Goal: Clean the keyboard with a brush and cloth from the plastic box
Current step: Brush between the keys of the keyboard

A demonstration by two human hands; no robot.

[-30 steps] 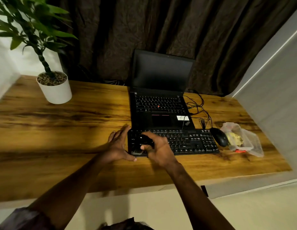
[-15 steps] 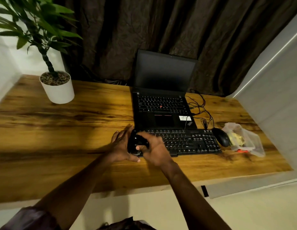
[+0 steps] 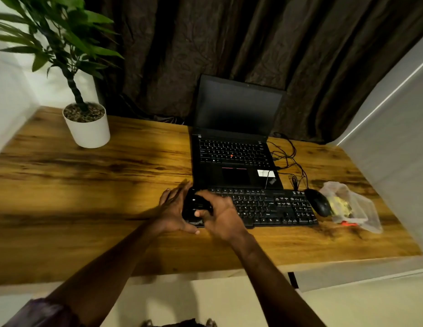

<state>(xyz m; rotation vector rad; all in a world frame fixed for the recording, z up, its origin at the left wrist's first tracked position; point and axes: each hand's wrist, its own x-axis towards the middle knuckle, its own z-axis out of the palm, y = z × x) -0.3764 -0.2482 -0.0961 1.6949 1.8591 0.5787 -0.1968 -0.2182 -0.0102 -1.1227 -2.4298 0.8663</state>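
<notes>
At the far left corner of the wooden desk (image 3: 92, 185) stands a white pot (image 3: 88, 132) holding a green plant (image 3: 61, 43), upright and well apart from everything else. Moving right, the left hand (image 3: 173, 212) rests at the left end of the black keyboard (image 3: 271, 207), fingers spread narrowly and flat against that end, thumb lying on the desk near the front edge. Immediately beside it, the right hand (image 3: 221, 214) is curled over the keyboard's left portion, fingers closed around a small dark object (image 3: 196, 206); whether that is the brush cannot be told, as it is black against black keys and blurred. The keyboard lies parallel to the desk's front edge, directly in front of an open laptop (image 3: 234, 147) whose screen is dark. Tangled black cables (image 3: 288, 159) lie to the laptop's right. A black mouse (image 3: 319, 202) sits just beside the keyboard's right end. Touching the mouse or very near it, toward the right edge of the desk, is the clear plastic box (image 3: 356, 208), with something yellowish inside and a small red item at its front.
</notes>
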